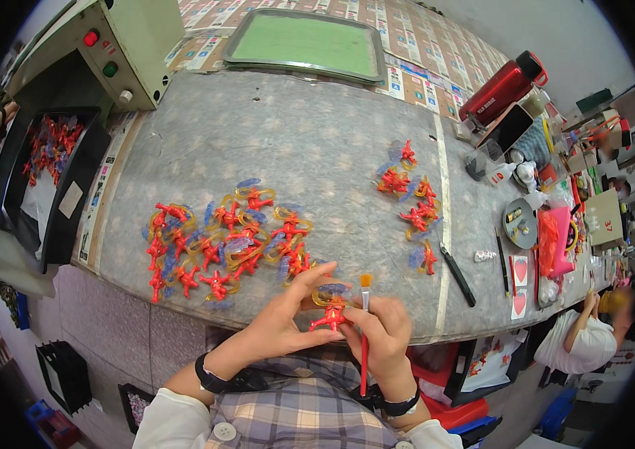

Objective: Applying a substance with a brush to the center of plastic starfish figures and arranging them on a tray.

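Note:
My left hand (286, 314) pinches a small red toy figure (329, 317) with a yellow ring at the near edge of the grey bench (295, 135). My right hand (385, 333) supports the same figure from the right and grips a red-handled paintbrush (364, 329), its bristles pointing up. A large heap of red figures with yellow rings and bluish parts (220, 243) lies just beyond my left hand. A smaller group of the same figures (411, 202) lies to the right of it.
A green-surfaced tray (306, 41) sits at the far side. A machine with coloured buttons (119, 45) and a black tray of red figures (52, 150) stand left. A black tool (457, 275), red bottle (501, 90) and clutter lie right. Another person (587, 337) sits lower right.

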